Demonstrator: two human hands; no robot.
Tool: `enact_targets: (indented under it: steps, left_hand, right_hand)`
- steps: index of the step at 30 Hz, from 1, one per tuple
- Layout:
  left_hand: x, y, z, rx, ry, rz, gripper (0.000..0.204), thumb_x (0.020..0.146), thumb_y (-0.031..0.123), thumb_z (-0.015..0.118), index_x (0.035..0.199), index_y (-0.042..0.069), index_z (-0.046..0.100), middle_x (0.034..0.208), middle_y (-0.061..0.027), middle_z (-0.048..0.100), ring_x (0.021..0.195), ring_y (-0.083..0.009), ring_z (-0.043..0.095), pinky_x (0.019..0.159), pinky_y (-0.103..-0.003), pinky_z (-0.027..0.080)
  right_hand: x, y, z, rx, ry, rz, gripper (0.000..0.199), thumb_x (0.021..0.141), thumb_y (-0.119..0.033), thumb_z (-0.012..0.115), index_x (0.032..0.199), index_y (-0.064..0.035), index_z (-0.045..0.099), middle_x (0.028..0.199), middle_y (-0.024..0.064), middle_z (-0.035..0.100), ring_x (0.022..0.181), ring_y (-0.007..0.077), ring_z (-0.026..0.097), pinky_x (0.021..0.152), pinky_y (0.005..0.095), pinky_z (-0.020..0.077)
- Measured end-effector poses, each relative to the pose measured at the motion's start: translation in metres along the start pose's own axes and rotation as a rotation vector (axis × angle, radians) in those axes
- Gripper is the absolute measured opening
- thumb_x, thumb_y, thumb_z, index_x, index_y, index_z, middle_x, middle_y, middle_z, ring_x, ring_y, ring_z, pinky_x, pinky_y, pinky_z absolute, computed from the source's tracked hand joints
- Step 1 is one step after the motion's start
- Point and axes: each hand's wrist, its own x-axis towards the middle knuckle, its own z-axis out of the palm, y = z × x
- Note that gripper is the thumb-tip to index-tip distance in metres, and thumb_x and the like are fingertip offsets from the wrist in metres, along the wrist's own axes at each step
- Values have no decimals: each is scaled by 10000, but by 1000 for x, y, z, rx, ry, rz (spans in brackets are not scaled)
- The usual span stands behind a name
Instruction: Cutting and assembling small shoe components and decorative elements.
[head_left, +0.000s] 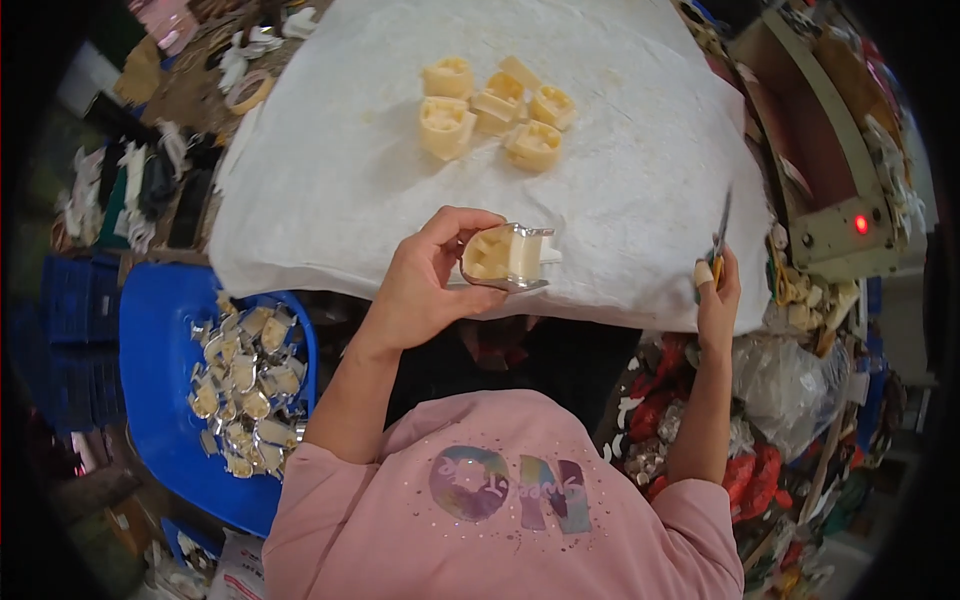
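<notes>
My left hand (425, 275) is closed on a cream plastic part with a shiny chrome shell (510, 257), holding it above the near edge of the white-covered table, its hollow side showing. Off to the right, my right hand (719, 298) grips a thin-bladed knife (724, 220) with some orange at its handle. The blade points away from me, and the fingers partly hide the handle. A pale wrap covers the tip of the right thumb. Farther back on the cloth, several cream plastic parts (446, 127) without chrome sit in a loose group.
White cloth (340, 170) covers the table. At the left stands a blue tub (155, 365) with many chrome-and-cream parts (245, 385). A green metal machine (835, 150) with a lit red lamp is at the right. Below it lie a clear plastic bag (795, 390) and red bags (750, 480).
</notes>
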Motion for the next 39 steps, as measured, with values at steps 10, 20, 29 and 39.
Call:
enact_targets:
  steps: [10, 20, 29, 39]
  left_hand:
    - [46, -66, 94, 1033, -27, 325, 473, 548, 125, 766, 970, 51, 564, 904, -102, 526, 904, -287, 476, 787, -400, 377]
    - [53, -79, 103, 1094, -141, 249, 484, 543, 97, 768, 969, 51, 544, 884, -108, 512, 869, -299, 478, 770, -388, 386]
    - [54, -78, 104, 1105, -146, 228, 459, 560, 105, 757, 958, 42, 538, 879, -114, 496, 865, -302, 472, 772, -385, 382]
    - [53, -80, 102, 1109, -129, 254, 460, 550, 104, 754, 955, 40, 545, 867, -115, 496, 854, -302, 477, 757, -386, 389]
  right_hand:
    - [-35, -76, 30, 983, -7, 45, 438, 893, -164, 483, 1267, 3, 328, 894, 103, 520, 737, 160, 524, 699, 307, 450]
    - [-31, -43, 29, 1255, 99, 97, 419, 867, -142, 469, 1250, -40, 334, 857, 104, 501, 717, 160, 481, 664, 319, 415]
    - [-29, -27, 50, 1238, -36, 222, 425, 868, -149, 458, 1255, -45, 316, 831, 94, 473, 705, 155, 457, 663, 333, 395]
    - [-33, -35, 50, 1191, -58, 145, 467, 852, -232, 458, 1283, -86, 354, 861, 110, 464, 729, 169, 433, 662, 345, 354]
